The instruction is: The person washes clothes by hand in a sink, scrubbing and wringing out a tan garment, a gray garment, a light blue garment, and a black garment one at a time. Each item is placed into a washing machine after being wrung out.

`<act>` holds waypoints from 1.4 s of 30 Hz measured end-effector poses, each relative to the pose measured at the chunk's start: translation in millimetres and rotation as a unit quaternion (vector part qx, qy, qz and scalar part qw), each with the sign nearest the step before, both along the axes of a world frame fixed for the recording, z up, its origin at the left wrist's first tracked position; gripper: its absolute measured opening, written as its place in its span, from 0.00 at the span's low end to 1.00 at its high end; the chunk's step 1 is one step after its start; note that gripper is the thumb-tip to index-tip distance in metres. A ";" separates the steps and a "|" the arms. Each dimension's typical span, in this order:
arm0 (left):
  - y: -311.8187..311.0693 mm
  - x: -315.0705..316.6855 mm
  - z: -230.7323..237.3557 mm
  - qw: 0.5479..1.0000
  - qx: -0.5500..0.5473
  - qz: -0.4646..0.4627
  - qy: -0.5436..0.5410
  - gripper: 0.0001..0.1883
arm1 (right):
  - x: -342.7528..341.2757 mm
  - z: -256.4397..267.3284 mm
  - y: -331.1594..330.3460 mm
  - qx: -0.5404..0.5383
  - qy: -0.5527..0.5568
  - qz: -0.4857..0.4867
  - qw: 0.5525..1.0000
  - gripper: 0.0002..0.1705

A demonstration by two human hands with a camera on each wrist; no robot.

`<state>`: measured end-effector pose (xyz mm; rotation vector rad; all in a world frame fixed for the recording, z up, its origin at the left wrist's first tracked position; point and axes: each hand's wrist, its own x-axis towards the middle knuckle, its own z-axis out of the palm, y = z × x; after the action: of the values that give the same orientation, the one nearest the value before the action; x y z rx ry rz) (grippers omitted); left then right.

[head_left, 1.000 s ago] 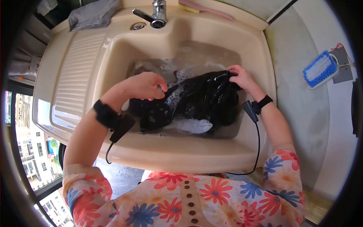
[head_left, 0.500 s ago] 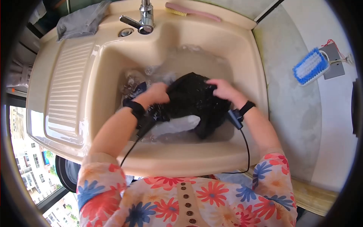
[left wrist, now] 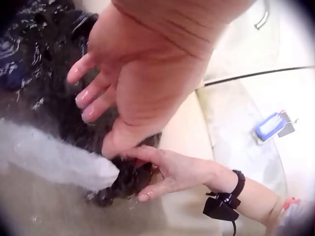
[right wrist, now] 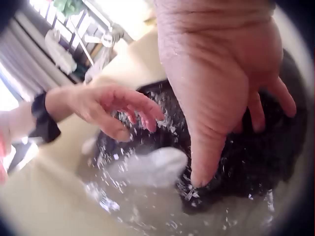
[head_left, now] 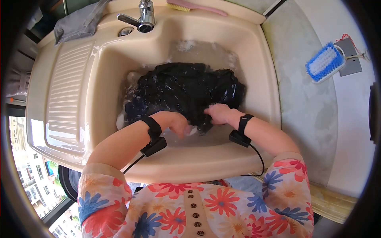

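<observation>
Bunched black cloth lies wet in the sink's cloudy water. The left hand is at its near edge, above a white cloth piece; in the right wrist view this hand has loosely bent, separated fingers holding nothing. The right hand touches the near right part of the black cloth. In the left wrist view its thumb and fingers are spread apart at the cloth. The white piece lies between the hands, partly in the water.
The beige sink has a ribbed drainboard at left and a tap behind. Grey cloth and a pink brush lie on the back rim. A blue-and-white brush hangs at right.
The black cloth has shifted left and away from the body, spreading wider over the white piece. Both hands have come nearer the front rim and closer together; the left has let go of the cloth.
</observation>
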<state>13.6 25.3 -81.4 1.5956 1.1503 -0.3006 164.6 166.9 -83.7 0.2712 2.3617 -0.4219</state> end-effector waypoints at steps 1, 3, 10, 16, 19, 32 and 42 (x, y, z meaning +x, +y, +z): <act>-0.8 -1.1 1.9 1.000 0.002 -0.001 0.001 0.26 | -2.9 -4.6 7.1 0.002 0.001 -0.001 1.000 0.27; -7.2 -7.2 3.8 0.976 -0.034 -0.058 0.209 0.21 | -5.9 -9.5 26.0 -0.087 0.041 -0.022 0.995 0.23; -11.1 -61.6 13.8 0.963 0.115 0.119 0.214 0.17 | -7.2 37.5 81.2 -0.261 0.141 -0.370 0.880 0.13; 6.6 -35.3 6.6 0.901 0.293 0.272 0.168 0.32 | -16.0 37.5 100.2 -0.255 0.241 -0.495 0.795 0.14; 17.4 -26.6 6.3 0.917 0.225 0.281 0.172 0.39 | -30.4 53.3 94.2 -0.257 0.286 -0.529 0.756 0.13; 24.7 -55.8 23.5 0.934 0.186 0.300 0.051 0.15 | -31.4 20.8 107.1 0.024 0.308 -0.223 0.925 0.34; 6.9 -109.0 -5.5 0.859 0.154 0.434 0.224 0.21 | -5.1 13.2 47.1 -0.027 0.077 -0.070 0.994 0.31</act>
<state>-95.4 32.1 -86.9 1.1172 2.2435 0.1353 159.5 214.0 -70.6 0.3930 2.4857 -0.5926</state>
